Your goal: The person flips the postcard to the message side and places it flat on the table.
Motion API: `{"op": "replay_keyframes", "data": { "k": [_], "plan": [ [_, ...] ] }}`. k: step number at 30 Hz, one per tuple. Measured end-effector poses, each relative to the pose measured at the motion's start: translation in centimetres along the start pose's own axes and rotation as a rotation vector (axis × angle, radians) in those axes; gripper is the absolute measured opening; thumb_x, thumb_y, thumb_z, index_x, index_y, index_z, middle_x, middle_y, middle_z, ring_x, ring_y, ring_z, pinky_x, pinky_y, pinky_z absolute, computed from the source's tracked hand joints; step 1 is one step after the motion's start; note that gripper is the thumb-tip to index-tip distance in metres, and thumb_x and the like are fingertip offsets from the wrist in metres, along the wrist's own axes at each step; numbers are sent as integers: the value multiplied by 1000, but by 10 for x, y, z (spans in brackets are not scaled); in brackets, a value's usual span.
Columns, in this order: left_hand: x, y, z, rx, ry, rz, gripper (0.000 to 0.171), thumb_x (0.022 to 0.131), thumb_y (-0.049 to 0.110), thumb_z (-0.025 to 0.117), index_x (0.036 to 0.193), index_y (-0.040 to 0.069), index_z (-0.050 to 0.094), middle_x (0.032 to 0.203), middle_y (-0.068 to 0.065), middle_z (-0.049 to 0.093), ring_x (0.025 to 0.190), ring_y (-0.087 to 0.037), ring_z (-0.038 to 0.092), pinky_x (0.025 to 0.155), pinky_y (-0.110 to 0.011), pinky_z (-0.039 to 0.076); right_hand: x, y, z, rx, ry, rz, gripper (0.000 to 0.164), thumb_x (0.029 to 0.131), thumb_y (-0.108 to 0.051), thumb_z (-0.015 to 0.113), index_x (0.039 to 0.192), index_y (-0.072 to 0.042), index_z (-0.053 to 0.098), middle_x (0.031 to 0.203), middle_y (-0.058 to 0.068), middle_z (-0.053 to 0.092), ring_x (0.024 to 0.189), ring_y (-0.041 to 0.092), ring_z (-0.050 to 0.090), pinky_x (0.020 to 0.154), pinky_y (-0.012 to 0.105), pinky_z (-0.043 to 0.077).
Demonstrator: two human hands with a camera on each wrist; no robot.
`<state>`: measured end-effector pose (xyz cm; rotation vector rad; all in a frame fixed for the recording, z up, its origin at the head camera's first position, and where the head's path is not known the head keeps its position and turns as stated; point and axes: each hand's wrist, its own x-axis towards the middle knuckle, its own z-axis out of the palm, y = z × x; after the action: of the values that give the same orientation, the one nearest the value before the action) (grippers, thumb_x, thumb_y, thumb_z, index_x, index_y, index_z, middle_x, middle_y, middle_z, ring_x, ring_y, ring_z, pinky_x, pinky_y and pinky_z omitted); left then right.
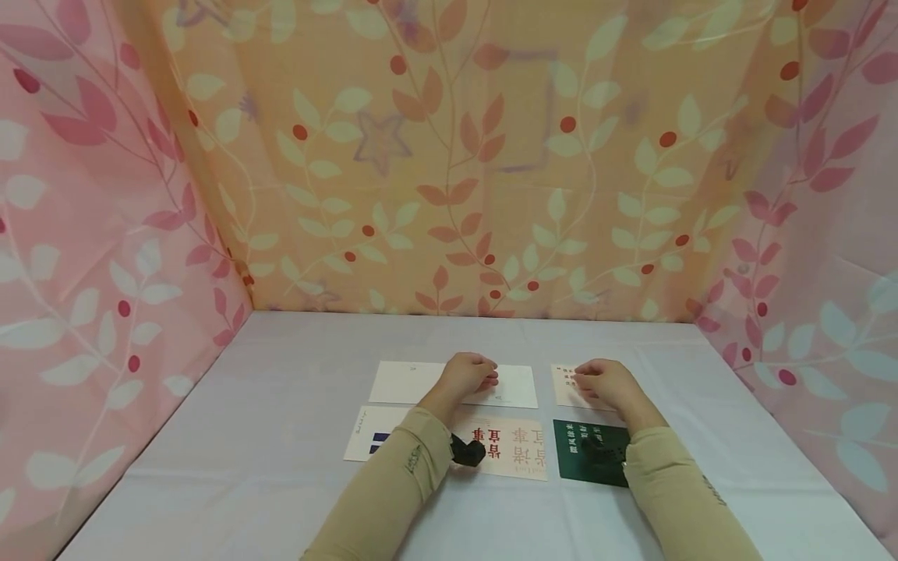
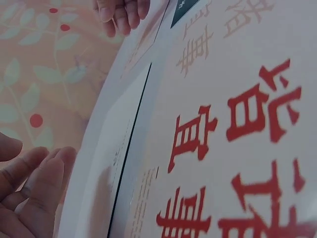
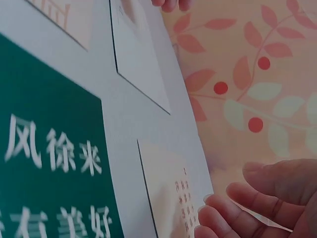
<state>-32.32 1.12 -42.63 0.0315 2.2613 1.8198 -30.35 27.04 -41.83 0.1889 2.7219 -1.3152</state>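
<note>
In the head view my left hand [image 1: 466, 375] hovers over a long white card [image 1: 515, 386], fingers relaxed and holding nothing. Below its wrist lies a pale card with large red characters [image 1: 512, 448]; a white card with blue blocks [image 1: 363, 436] shows left of the forearm. My right hand [image 1: 607, 382] is over a small cream card [image 1: 563, 382] with small print, its fingers loosely bent and bare in the right wrist view. A dark green card with white characters [image 1: 578, 452] lies under the right wrist, partly hidden by it.
A white cloth [image 1: 231, 452] covers the table. Floral curtains [image 1: 449, 156] stand behind it and along both sides. Dark wrist-worn devices [image 1: 468, 450] hang beneath the sleeves, over the cards.
</note>
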Motion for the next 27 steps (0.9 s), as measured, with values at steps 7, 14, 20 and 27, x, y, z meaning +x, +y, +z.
{"op": "replay_keyframes", "data": {
  "k": [7,14,20,27],
  "plan": [
    [2,0,19,-8,-46,25,24,90,14,54,105,-2,64,83,-6,66,73,-11,64,64,-23,52,-4,12,-15,2,31,37,33,91,-19,55,115,3,56,99,15,59,80,20,58,70,29,52],
    [-1,2,34,-40,-96,28,26,91,15,55,111,0,63,87,-4,66,77,-11,63,69,-23,52,-7,26,-30,7,64,69,37,91,-22,55,118,2,54,105,18,58,83,21,58,71,29,52],
    [-2,7,44,-52,-107,21,27,91,17,55,112,1,63,91,-3,65,81,-11,64,72,-24,52,-9,39,-45,16,72,97,41,91,-25,55,121,3,51,111,20,56,84,19,58,71,27,52],
    [-3,7,60,-86,-80,12,26,90,16,56,111,1,63,90,-3,65,81,-14,63,73,-26,52,-11,53,-58,3,84,122,46,91,-29,55,123,3,49,112,20,55,84,18,56,67,23,49]
  ]
}}
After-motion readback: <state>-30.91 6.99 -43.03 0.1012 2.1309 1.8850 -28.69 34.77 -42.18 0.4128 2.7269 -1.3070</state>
